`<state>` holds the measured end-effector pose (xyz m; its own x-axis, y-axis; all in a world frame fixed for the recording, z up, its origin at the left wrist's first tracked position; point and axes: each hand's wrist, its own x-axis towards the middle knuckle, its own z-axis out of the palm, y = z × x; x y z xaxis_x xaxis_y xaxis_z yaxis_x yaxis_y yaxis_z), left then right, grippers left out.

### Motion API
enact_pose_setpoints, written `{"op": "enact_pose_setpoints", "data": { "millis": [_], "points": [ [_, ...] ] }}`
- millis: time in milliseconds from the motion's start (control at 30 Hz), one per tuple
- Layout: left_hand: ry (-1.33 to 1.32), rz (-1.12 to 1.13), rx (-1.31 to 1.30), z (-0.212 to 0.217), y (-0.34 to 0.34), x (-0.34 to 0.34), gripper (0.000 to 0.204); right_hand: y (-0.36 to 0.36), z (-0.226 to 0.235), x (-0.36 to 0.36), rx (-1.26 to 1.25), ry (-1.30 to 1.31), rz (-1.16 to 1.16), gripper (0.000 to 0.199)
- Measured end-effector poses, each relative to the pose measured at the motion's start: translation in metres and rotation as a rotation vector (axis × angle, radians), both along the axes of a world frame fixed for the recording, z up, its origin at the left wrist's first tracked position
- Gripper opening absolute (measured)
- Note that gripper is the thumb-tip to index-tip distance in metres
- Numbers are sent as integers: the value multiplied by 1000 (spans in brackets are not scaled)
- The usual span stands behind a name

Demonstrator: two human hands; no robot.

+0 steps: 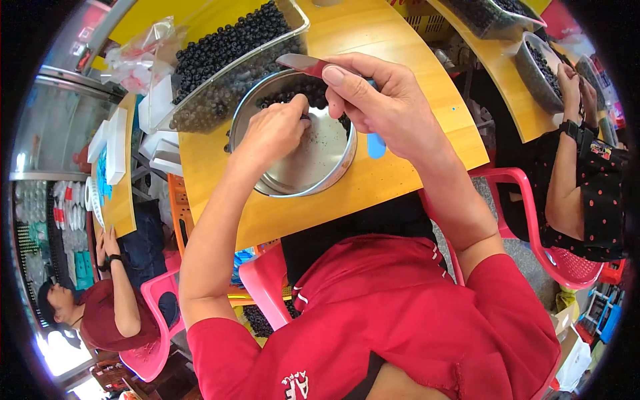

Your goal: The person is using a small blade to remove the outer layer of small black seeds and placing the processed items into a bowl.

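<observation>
A clear plastic tray [227, 60] heaped with small dark round berries is seen at the left of the yellow wooden table [400, 40]. Beside it, berries are pinched by the left hand [275, 130] inside a round shiny metal pan [300, 177] holding a few more. A flat metal blade [300, 63] is gripped by the right hand [380, 100] over the pan's rim.

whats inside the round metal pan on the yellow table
The round metal pan holds a small cluster of dark berries at its far side; the rest is bare shiny bottom. The left hand reaches into it and covers some berries, so what its fingers pinch cannot be seen.
</observation>
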<state>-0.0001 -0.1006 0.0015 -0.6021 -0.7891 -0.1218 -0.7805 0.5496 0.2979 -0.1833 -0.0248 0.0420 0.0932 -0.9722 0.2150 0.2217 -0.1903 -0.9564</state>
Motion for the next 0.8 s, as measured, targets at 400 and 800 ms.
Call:
{"op": "enact_pose_setpoints", "data": {
  "millis": [400, 800],
  "points": [
    [811, 54, 550, 52, 40, 9, 18, -9, -18, 4, -81, 232, -63, 35],
    [1144, 153, 436, 32, 49, 13, 17, -5, -14, 14, 8, 120, 13, 39]
  ]
}}
